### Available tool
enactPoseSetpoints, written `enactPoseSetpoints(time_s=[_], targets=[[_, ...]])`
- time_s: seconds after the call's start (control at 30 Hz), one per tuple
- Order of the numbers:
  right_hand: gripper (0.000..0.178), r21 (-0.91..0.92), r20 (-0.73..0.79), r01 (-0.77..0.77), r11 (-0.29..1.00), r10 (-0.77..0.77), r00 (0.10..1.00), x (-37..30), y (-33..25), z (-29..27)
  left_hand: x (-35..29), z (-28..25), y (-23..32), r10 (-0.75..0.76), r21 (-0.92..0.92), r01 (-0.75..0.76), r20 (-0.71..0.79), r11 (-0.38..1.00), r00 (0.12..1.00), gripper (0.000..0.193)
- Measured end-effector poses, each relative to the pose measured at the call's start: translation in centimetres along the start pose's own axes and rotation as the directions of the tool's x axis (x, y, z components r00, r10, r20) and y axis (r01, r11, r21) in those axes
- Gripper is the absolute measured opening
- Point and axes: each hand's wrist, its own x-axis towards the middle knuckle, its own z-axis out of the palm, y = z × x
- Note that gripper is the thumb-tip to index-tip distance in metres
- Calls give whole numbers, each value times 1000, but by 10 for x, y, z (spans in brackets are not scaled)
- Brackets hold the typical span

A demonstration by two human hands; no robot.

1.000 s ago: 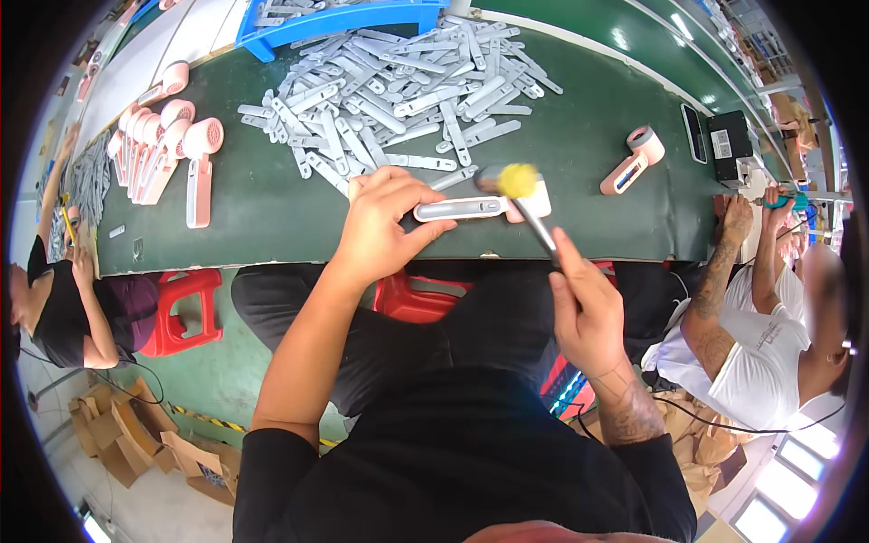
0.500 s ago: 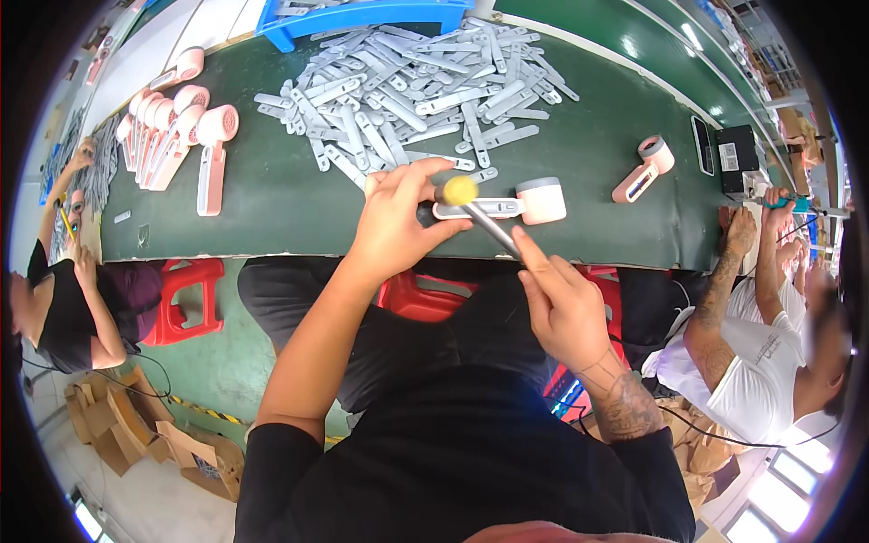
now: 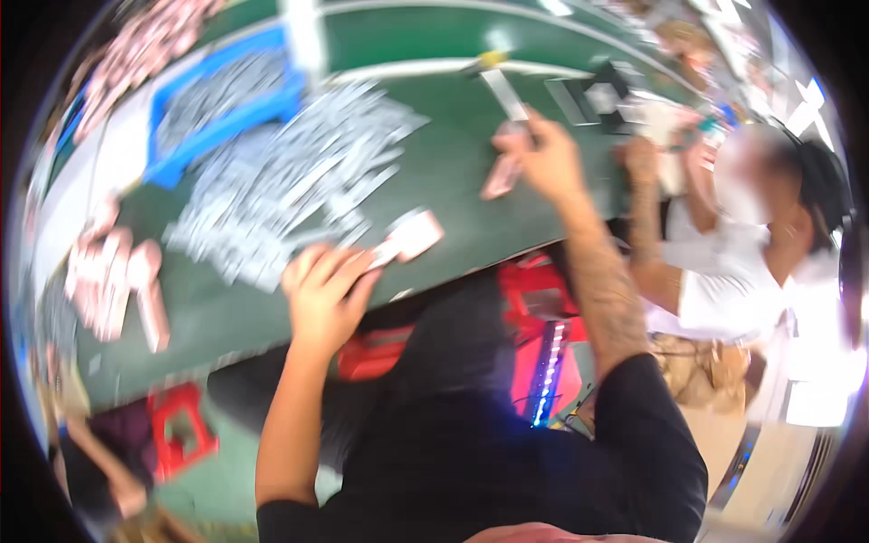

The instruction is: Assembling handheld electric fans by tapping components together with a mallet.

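My left hand point(image 3: 324, 294) is closed around the handle end of a pink handheld fan point(image 3: 416, 233) with a grey-rimmed head, close to the table's near edge. The fan's head points to the right, away from my fingers. Stretched out to the far right, my right hand point(image 3: 550, 161) grips a hammer point(image 3: 503, 89) by its shaft, the yellow head pointing away from me. Just beside and partly under that hand, a second pink fan point(image 3: 501, 174) lies on the green table point(image 3: 444, 167). Motion smears the whole picture.
Long grey plastic strips point(image 3: 290, 172) make a wide heap left of centre, behind my left hand. A blue tray point(image 3: 222, 129) of more strips stands beyond. Several pink fans point(image 3: 109, 281) lie at the left. A co-worker's arm point(image 3: 644, 217) rests near the table's right end.
My right hand has swung the hammer away from the fan to the far right. My left hand still holds the fan. The view has turned to the right.
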Motion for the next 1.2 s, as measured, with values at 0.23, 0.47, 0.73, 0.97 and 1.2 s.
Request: enactPoseSetpoints(time_s=[0.23, 0.47, 0.73, 0.97, 1.2], targets=[[42, 60, 213, -121, 991, 106, 971, 17, 45, 17, -45, -35, 16, -72, 28, 70, 55, 997, 996, 33], [38, 279, 348, -300, 912, 195, 917, -28, 31, -9, -130, -97, -9, -150, 232, 152, -26, 961, 988, 33], [60, 187, 399, -50, 981, -30, 916, -58, -24, -2, -163, -193, -111, -196, 560, 276, -199, 781, 960, 24], [64, 260, 396, -57, 964, -53, 917, -94, -81, 40, -131, -205, -208, -356, 635, 539, -404, 554, 842, 33], [69, 289, 346, -175, 941, 67, 936, -116, -117, 70, -33, -120, -110, -153, 311, 113, 106, 944, 983, 43]])
